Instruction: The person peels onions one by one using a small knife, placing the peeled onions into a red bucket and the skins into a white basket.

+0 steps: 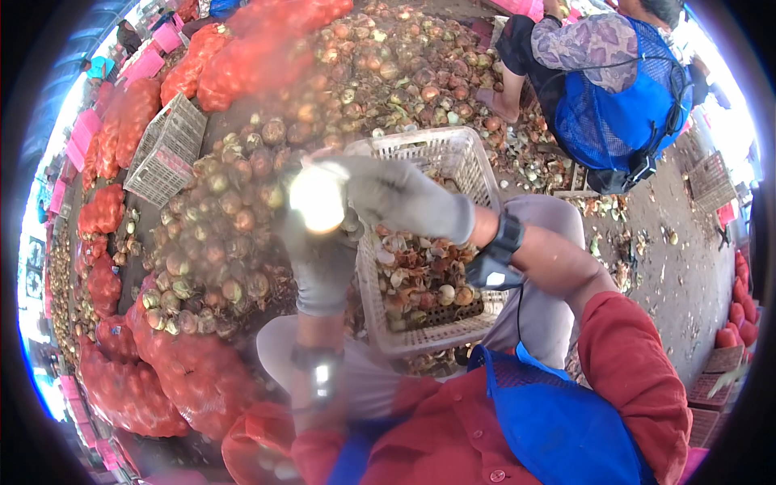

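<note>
My left hand, in a grey glove, is raised over the near edge of the onion pile and grips a pale, round, overexposed thing, apparently a peeled onion. Against its upper right side are the curled fingers of my right hand, gloved too; glare and blur hide whether they hold a tool. Between my knees stands a white plastic crate, tilted in the view. Onion skins and several onions, one of them a white onion, lie in it. Unpeeled onions are heaped to the left and beyond.
Red mesh sacks of onions lie at lower left, with more sacks at upper left. An empty-looking crate stands tipped beside the pile. A co-worker in a blue vest sits at upper right. Skins litter the floor.
</note>
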Motion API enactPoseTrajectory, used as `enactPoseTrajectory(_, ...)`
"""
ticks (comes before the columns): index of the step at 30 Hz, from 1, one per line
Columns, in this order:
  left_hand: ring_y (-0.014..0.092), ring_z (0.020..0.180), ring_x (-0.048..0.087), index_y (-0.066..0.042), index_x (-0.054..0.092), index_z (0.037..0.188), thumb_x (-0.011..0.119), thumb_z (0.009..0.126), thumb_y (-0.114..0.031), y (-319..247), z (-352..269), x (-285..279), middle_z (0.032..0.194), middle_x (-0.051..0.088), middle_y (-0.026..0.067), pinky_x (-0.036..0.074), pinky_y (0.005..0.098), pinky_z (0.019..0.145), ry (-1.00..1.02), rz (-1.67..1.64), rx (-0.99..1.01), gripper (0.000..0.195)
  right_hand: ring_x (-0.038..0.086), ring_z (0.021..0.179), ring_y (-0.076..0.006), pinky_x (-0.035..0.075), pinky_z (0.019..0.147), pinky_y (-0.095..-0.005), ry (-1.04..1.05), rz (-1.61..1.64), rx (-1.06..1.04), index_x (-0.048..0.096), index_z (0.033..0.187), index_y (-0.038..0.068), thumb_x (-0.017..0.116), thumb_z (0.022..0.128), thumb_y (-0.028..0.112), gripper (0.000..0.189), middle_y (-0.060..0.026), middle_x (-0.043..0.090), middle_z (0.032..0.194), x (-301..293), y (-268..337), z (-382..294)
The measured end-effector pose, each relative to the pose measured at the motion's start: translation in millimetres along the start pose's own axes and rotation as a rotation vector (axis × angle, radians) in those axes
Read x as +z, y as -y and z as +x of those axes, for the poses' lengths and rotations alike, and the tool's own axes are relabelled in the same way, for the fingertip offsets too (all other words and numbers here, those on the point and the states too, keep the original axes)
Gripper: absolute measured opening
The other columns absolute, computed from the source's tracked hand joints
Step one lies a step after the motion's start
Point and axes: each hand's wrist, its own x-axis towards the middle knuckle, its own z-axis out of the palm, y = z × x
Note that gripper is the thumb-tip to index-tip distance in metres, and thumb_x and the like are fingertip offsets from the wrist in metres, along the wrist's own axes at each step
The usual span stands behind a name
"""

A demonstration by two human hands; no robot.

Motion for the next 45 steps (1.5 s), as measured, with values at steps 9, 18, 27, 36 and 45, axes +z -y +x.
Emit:
enactPoseTrajectory(9, 0.024, 0.125, 0.06, -0.007, 0.045, 0.153, 0.056, 0.098, -0.071, 0.7, 0.5, 2.1, 0.14, 0.059, 0.0082, 0.049, 0.0396, 0.106, -0.068, 0.176, 0.139, 0.085, 0.044, 0.052, -0.004, 0.044, 0.049, -0.0221, 0.24, 0.359, 0.009, 0.053, 0.154, 0.01, 0.047, 0.111, 0.008, 0.044, 0.0051, 0.046, 0.071, 12.4, 11.4, -16.5)
enactPoseTrajectory(18, 0.016, 0.09, 0.057, -0.012, 0.053, 0.144, 0.064, 0.095, -0.066, -1.1, -2.3, 18.1, 0.113, 0.063, 0.0012, 0.048, 0.0323, 0.077, -0.037, 0.084, 0.058, 0.073, 0.047, 0.067, -0.003, 0.041, 0.057, -0.0218, -0.126, 0.355, 0.197, 0.052, 0.154, 0.003, 0.049, 0.113, 0.024, 0.046, 0.006, 0.054, 0.081, -7.8, -1.8, -7.3)
enactPoseTrajectory(27, 0.015, 0.098, 0.057, -0.005, 0.05, 0.148, 0.068, 0.094, -0.066, -11.4, -4.7, 6.2, 0.123, 0.063, 0.0042, 0.045, 0.032, 0.085, -0.035, 0.239, 0.204, 0.085, 0.059, 0.07, -0.0143, 0.053, 0.065, -0.0313, -0.219, 0.0, 0.205, 0.017, 0.166, 0.0, 0.054, 0.111, 0.041, 0.078, -0.0035, 0.064, 0.087, -24.1, 0.3, -3.9)
enactPoseTrajectory(36, 0.022, 0.128, 0.059, -0.004, 0.048, 0.149, 0.065, 0.098, -0.047, -7.2, 0.1, 3.6, 0.139, 0.06, 0.0077, 0.046, 0.0388, 0.109, 0.044, 0.324, 0.095, 0.068, 0.069, 0.061, -0.0334, 0.057, 0.061, -0.0437, -0.035, -0.511, -0.074, 0.038, 0.163, 0.018, 0.059, 0.107, 0.029, 0.061, -0.0168, 0.074, 0.087, -2.7, 24.3, -19.5)
enactPoseTrajectory(45, 0.017, 0.113, 0.062, -0.007, 0.048, 0.151, 0.072, 0.09, -0.066, -7.6, -8.6, 16.7, 0.134, 0.062, 0.005, 0.052, 0.0325, 0.091, 0.087, 0.3, 0.114, 0.088, 0.05, 0.078, -0.0056, 0.047, 0.074, -0.021, 0.158, 0.556, -0.04, 0.045, 0.16, 0.009, 0.05, 0.114, 0.02, 0.048, 0.0056, 0.053, 0.083, -25.5, 19.8, -18.1)
